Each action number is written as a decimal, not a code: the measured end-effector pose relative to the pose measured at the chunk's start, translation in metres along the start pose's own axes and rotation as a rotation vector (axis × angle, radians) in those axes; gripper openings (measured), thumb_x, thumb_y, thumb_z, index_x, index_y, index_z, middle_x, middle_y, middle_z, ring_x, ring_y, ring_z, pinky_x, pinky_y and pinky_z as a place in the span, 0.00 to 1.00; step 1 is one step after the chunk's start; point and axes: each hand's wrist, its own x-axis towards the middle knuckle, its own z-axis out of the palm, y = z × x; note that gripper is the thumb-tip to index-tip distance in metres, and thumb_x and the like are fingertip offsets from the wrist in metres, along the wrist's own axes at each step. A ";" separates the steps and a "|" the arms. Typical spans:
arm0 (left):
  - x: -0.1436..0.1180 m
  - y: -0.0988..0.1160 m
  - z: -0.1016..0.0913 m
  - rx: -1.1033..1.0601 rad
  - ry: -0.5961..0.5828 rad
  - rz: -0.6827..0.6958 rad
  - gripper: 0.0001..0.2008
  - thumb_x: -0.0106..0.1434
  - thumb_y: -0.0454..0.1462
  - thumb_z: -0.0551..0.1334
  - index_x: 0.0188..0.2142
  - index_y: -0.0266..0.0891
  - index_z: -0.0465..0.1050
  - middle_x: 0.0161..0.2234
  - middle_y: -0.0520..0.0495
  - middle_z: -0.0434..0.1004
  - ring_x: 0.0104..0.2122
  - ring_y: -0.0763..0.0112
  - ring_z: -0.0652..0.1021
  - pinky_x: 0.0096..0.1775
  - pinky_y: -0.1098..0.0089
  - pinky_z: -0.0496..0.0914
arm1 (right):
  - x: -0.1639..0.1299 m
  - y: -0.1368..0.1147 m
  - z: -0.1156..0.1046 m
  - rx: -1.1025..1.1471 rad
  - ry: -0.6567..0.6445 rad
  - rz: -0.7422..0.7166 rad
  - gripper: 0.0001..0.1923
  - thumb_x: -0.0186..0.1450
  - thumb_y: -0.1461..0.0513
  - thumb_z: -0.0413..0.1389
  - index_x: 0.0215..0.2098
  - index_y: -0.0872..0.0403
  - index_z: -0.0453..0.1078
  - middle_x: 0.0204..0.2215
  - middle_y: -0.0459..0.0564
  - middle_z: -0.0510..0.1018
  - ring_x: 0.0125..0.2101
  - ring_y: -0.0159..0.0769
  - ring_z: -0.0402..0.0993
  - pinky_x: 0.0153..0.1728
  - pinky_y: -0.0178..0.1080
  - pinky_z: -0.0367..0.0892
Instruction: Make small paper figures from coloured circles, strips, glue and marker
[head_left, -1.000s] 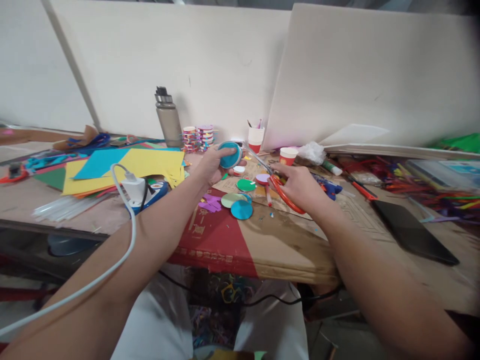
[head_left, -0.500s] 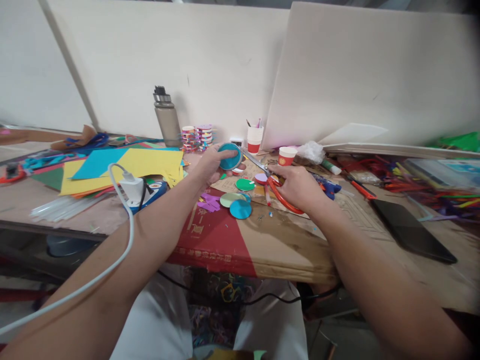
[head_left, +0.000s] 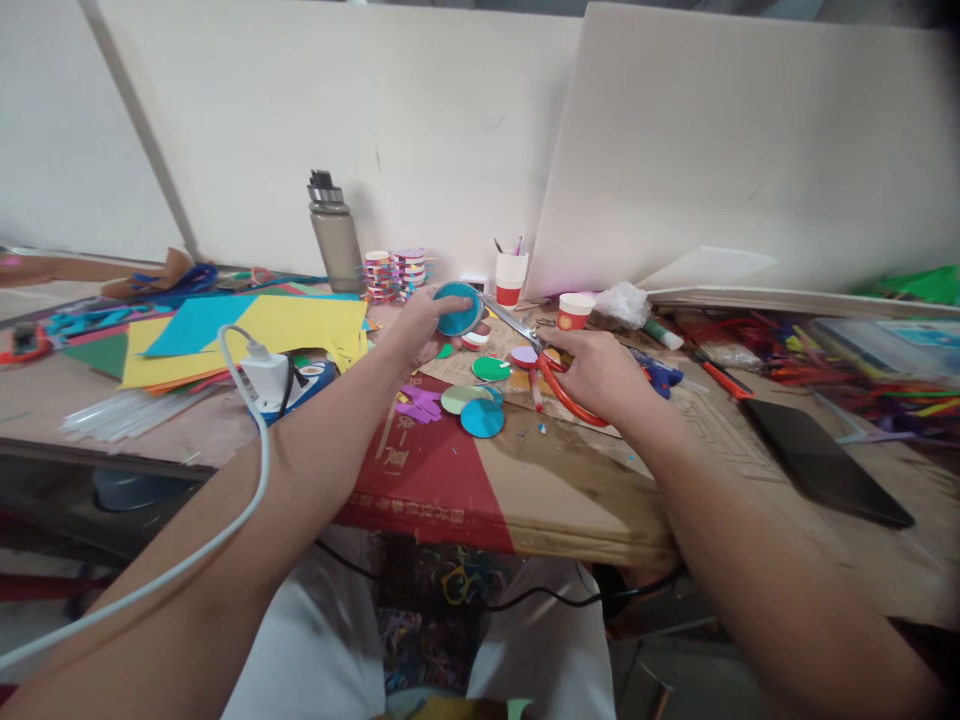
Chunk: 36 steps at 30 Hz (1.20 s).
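My left hand [head_left: 421,325] pinches a blue paper disc with a pale rim [head_left: 459,312], its thumb lying across the face. My right hand [head_left: 600,372] grips orange-handled scissors [head_left: 564,395]. Their metal blades point up and left, with the tips at the right edge of the disc. Whether the tips touch the rim I cannot tell. Below the hands lie a green disc [head_left: 491,369], a pale green disc [head_left: 459,400] and a blue disc [head_left: 481,419]. Purple paper pieces [head_left: 418,404] are beside them on the cardboard [head_left: 442,490].
Coloured paper sheets [head_left: 300,325] and a power strip with a white charger [head_left: 268,380] are at left; its cable crosses my left forearm. Behind stand a bottle [head_left: 334,240], striped stacks [head_left: 409,275] and paper cups [head_left: 575,310]. A black phone [head_left: 825,460] lies at right.
The disc in my left hand has shifted very slightly up and left and turned a little. My right hand and the scissors stay almost in place.
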 end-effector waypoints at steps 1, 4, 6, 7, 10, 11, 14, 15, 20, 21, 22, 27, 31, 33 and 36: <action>0.000 0.000 0.000 -0.001 0.001 0.002 0.18 0.49 0.36 0.64 0.40 0.32 0.67 0.31 0.40 0.79 0.26 0.65 0.81 0.14 0.79 0.59 | 0.000 0.000 0.000 0.006 -0.003 -0.002 0.21 0.64 0.60 0.52 0.53 0.47 0.74 0.44 0.52 0.82 0.44 0.46 0.78 0.46 0.43 0.70; -0.001 0.002 0.001 -0.005 0.001 0.008 0.17 0.49 0.35 0.65 0.40 0.32 0.66 0.31 0.40 0.79 0.24 0.65 0.81 0.14 0.79 0.59 | 0.001 0.001 0.001 0.028 -0.012 -0.004 0.20 0.64 0.58 0.53 0.53 0.48 0.75 0.45 0.53 0.82 0.44 0.46 0.78 0.46 0.43 0.70; -0.002 0.002 0.001 -0.008 0.000 0.007 0.18 0.49 0.35 0.65 0.40 0.33 0.66 0.31 0.41 0.79 0.23 0.66 0.80 0.14 0.79 0.59 | 0.001 0.001 0.001 0.037 -0.013 0.004 0.20 0.64 0.56 0.53 0.54 0.48 0.74 0.45 0.53 0.82 0.44 0.46 0.78 0.45 0.43 0.70; -0.002 0.003 0.001 -0.011 -0.002 0.004 0.18 0.49 0.35 0.65 0.40 0.33 0.66 0.30 0.41 0.79 0.23 0.67 0.80 0.14 0.79 0.58 | 0.001 0.001 0.001 0.039 -0.014 0.008 0.21 0.64 0.56 0.54 0.54 0.48 0.74 0.45 0.53 0.82 0.44 0.46 0.78 0.45 0.43 0.70; -0.002 0.002 0.001 -0.010 -0.014 -0.005 0.18 0.50 0.35 0.65 0.41 0.32 0.67 0.30 0.42 0.79 0.22 0.68 0.79 0.14 0.80 0.58 | 0.001 0.001 0.001 0.023 -0.022 0.006 0.21 0.64 0.56 0.53 0.54 0.48 0.74 0.46 0.53 0.82 0.44 0.46 0.77 0.44 0.43 0.70; -0.002 0.001 0.001 -0.003 -0.019 -0.008 0.18 0.50 0.35 0.64 0.41 0.32 0.67 0.30 0.42 0.79 0.22 0.69 0.79 0.14 0.80 0.58 | 0.000 0.001 0.001 0.010 -0.023 0.003 0.21 0.64 0.57 0.53 0.54 0.48 0.74 0.46 0.53 0.82 0.44 0.46 0.77 0.44 0.43 0.70; -0.001 0.000 0.000 0.022 -0.031 -0.013 0.18 0.51 0.35 0.64 0.42 0.32 0.68 0.31 0.42 0.79 0.24 0.67 0.80 0.15 0.79 0.59 | 0.000 0.000 0.000 -0.057 -0.021 0.009 0.21 0.65 0.56 0.52 0.54 0.47 0.74 0.44 0.53 0.82 0.43 0.48 0.77 0.42 0.43 0.69; -0.001 -0.001 -0.001 0.025 -0.035 -0.014 0.18 0.51 0.35 0.64 0.42 0.32 0.68 0.31 0.42 0.79 0.24 0.67 0.80 0.15 0.79 0.59 | -0.001 -0.001 -0.001 -0.085 -0.020 0.011 0.21 0.65 0.56 0.52 0.54 0.47 0.74 0.44 0.53 0.82 0.43 0.48 0.77 0.41 0.43 0.69; -0.001 0.000 0.000 -0.004 -0.040 -0.021 0.17 0.50 0.36 0.65 0.40 0.31 0.68 0.29 0.42 0.78 0.25 0.66 0.80 0.14 0.79 0.57 | -0.001 -0.003 -0.002 -0.197 -0.019 -0.011 0.22 0.65 0.57 0.49 0.56 0.48 0.72 0.42 0.55 0.82 0.40 0.47 0.76 0.37 0.41 0.66; -0.001 0.001 0.000 -0.012 -0.039 -0.026 0.17 0.49 0.36 0.64 0.39 0.31 0.68 0.29 0.42 0.78 0.24 0.66 0.80 0.14 0.79 0.56 | 0.000 -0.003 -0.002 -0.209 -0.019 -0.016 0.22 0.66 0.57 0.49 0.56 0.49 0.71 0.42 0.55 0.81 0.40 0.47 0.76 0.36 0.41 0.65; -0.002 0.002 0.001 -0.017 -0.038 -0.033 0.16 0.49 0.35 0.64 0.39 0.32 0.68 0.29 0.43 0.78 0.24 0.66 0.80 0.14 0.79 0.56 | 0.000 -0.004 -0.002 -0.219 -0.022 -0.019 0.22 0.66 0.57 0.49 0.57 0.49 0.70 0.42 0.55 0.81 0.40 0.47 0.76 0.35 0.40 0.65; -0.004 0.005 0.005 -0.028 -0.011 -0.062 0.13 0.50 0.33 0.63 0.37 0.33 0.68 0.26 0.45 0.77 0.22 0.69 0.79 0.14 0.79 0.56 | 0.000 -0.004 -0.003 -0.250 -0.053 -0.028 0.23 0.66 0.58 0.49 0.58 0.49 0.69 0.44 0.55 0.80 0.40 0.45 0.75 0.34 0.39 0.63; -0.005 0.006 0.006 -0.033 0.008 -0.074 0.12 0.50 0.32 0.63 0.35 0.34 0.67 0.26 0.45 0.77 0.22 0.69 0.79 0.14 0.79 0.54 | 0.000 -0.003 -0.001 -0.279 -0.044 -0.032 0.23 0.65 0.60 0.49 0.58 0.49 0.69 0.43 0.55 0.81 0.39 0.46 0.75 0.32 0.39 0.62; -0.005 0.006 0.006 -0.033 0.007 -0.075 0.12 0.50 0.32 0.63 0.36 0.33 0.67 0.27 0.44 0.77 0.23 0.68 0.79 0.14 0.79 0.54 | 0.000 -0.003 0.001 -0.285 -0.043 -0.036 0.23 0.65 0.60 0.49 0.57 0.49 0.69 0.43 0.55 0.81 0.39 0.46 0.75 0.32 0.39 0.62; -0.004 0.004 0.005 -0.026 -0.004 -0.070 0.14 0.50 0.32 0.63 0.38 0.33 0.67 0.28 0.43 0.78 0.24 0.67 0.80 0.14 0.80 0.55 | 0.000 -0.004 0.002 -0.277 -0.056 -0.036 0.23 0.65 0.60 0.49 0.57 0.49 0.69 0.42 0.55 0.81 0.39 0.45 0.75 0.32 0.39 0.61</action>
